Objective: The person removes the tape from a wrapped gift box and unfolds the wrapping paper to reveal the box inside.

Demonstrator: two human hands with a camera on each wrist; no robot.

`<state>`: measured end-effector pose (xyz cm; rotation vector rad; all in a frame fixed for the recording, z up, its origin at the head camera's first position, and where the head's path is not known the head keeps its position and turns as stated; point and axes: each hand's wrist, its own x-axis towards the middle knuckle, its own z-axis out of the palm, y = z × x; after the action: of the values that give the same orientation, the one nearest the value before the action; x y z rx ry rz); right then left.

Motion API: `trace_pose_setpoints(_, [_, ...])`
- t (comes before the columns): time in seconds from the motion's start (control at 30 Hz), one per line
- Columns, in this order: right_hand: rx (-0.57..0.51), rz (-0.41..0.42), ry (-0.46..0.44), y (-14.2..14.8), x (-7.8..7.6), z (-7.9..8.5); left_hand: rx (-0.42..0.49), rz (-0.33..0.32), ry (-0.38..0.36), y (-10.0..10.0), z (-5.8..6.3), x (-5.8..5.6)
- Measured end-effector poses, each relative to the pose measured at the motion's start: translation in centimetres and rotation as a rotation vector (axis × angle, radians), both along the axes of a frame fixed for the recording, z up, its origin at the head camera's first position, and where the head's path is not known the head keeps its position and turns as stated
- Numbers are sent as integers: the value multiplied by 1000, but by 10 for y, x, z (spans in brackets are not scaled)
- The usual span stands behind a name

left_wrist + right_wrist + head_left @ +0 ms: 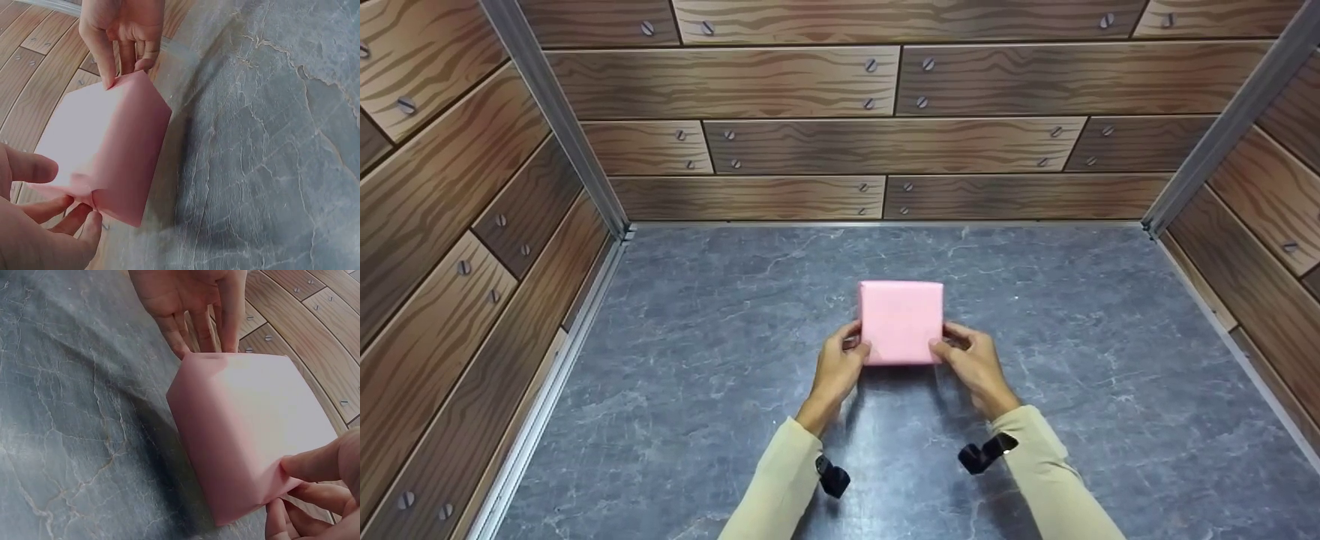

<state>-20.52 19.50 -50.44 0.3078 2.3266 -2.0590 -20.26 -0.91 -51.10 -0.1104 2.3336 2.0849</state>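
Between both hands is a pink box (pixel 901 322) with smooth sides and folded-looking ends, like a wrapped parcel. My left hand (pixel 838 367) grips its left side, thumb on the top face near the front corner and fingers on the side. On the opposite side my right hand (pixel 976 366) grips it the same way. In the left wrist view the pink box (pixel 115 146) is tilted, with a shadow on the surface beside it. The right wrist view shows the pink box (pixel 242 433) with the right thumb pressed near a corner.
A grey marble-patterned tabletop (pixel 720 315) lies under the hands. Wood-plank-patterned panels stand at the back (pixel 810 142), left (pixel 457 300) and right (pixel 1260 247), joined by grey metal rails. A small black device sits at each sleeve cuff.
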Motion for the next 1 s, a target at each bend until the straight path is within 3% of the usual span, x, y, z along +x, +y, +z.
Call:
trace_pose_setpoints(0.43, [-38, -10, 32, 2, -2, 3, 39, -13, -16, -1, 3, 2])
trace_pose_setpoints(0.67, [-173, -34, 21, 4, -4, 5, 57, 20, 6, -1, 8, 3])
trace_pose_setpoints(1.0, [-230, -47, 1, 5, -5, 7, 32, 6, 68, -3, 7, 4])
